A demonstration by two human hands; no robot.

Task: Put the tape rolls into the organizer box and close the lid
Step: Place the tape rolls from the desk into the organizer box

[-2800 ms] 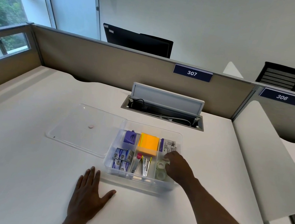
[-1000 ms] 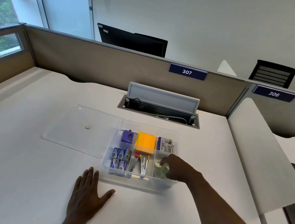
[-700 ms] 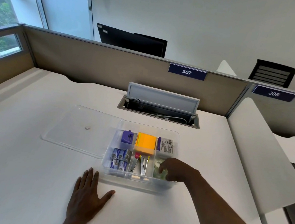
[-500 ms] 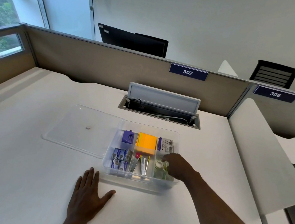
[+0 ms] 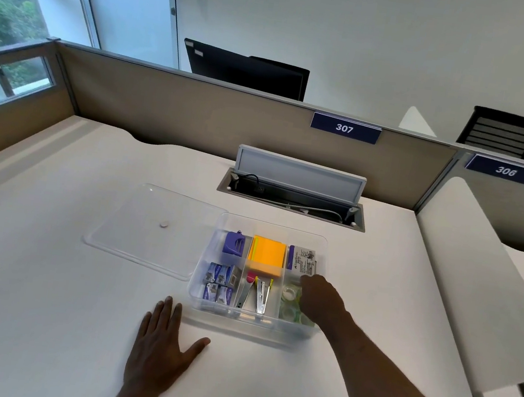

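The clear organizer box (image 5: 325,241) stands open on the white desk. In its front right compartment lie clear tape rolls (image 5: 290,293), one in front of another. My right hand (image 5: 320,299) reaches into that compartment, knuckles up, covering its right side and touching the rolls; its fingertips are hidden, so I cannot tell whether it grips one. My left hand (image 5: 162,349) lies flat on the desk in front of the box's left corner, fingers spread, holding nothing. The clear lid (image 5: 135,231) lies flat on the desk to the left of the box, its edge against the box.
Other compartments hold a purple sharpener (image 5: 234,244), orange sticky notes (image 5: 266,255), staple boxes (image 5: 221,281), staplers (image 5: 257,293) and a labelled packet (image 5: 303,260). An open cable hatch (image 5: 291,199) sits behind the box. A white divider panel (image 5: 478,279) rises on the right.
My right hand has shifted slightly back and forth over the tape compartment and now sits toward its back right. My left hand, the box and the lid have stayed put.
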